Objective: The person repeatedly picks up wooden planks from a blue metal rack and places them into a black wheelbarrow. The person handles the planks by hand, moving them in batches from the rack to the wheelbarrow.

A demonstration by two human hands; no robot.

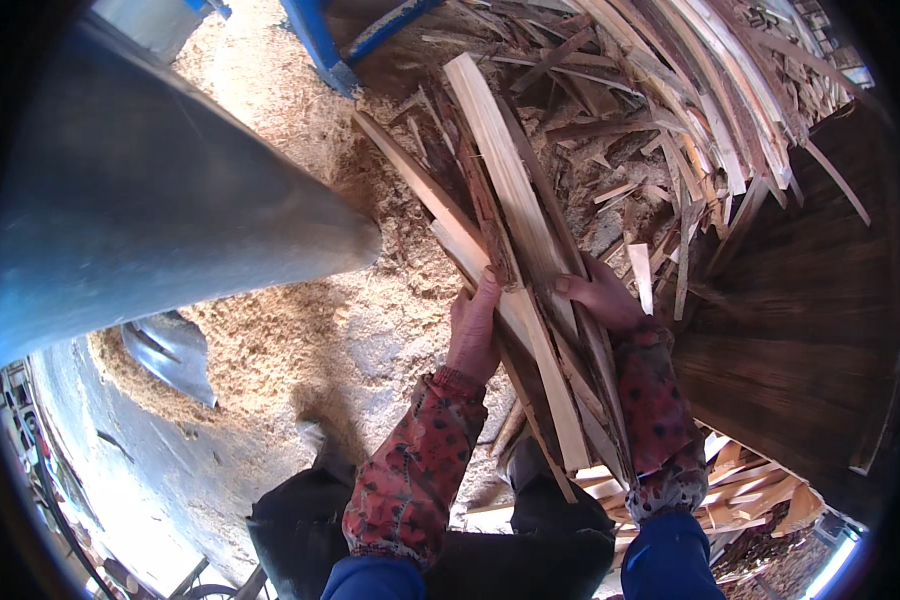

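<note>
Both hands grip one bundle of long, thin wood strips (515,260), pale on the cut faces and dark with bark along some edges. The left hand (473,330) clasps the bundle's left edge, fingers curled up around the strips, with the fingertips near a bark-covered piece. The right hand (600,297) closes on the bundle's right side, its thumb lying across the top of the strips and pointing toward the left hand. The bundle runs between the two hands, its far end reaching up and away past the fingers, its near end passing down between the forearms toward the person's legs. Both forearms wear red patterned sleeves (410,480) over blue cuffs.

Beyond the hands and to the right lies a big heap of similar offcuts (670,130), strips and slivers crossing in all directions. To the right of the right hand stands a dark wooden surface (790,330), and below the right forearm lie more pale strips (750,495). To the left of the left hand the floor is covered with sawdust (300,330). Farther left a large grey metal duct (150,200) slants across, its narrow end pointing toward the bundle. Below it a shovel blade (170,350) lies in the sawdust. A blue metal frame (320,40) stands well beyond the hands.
</note>
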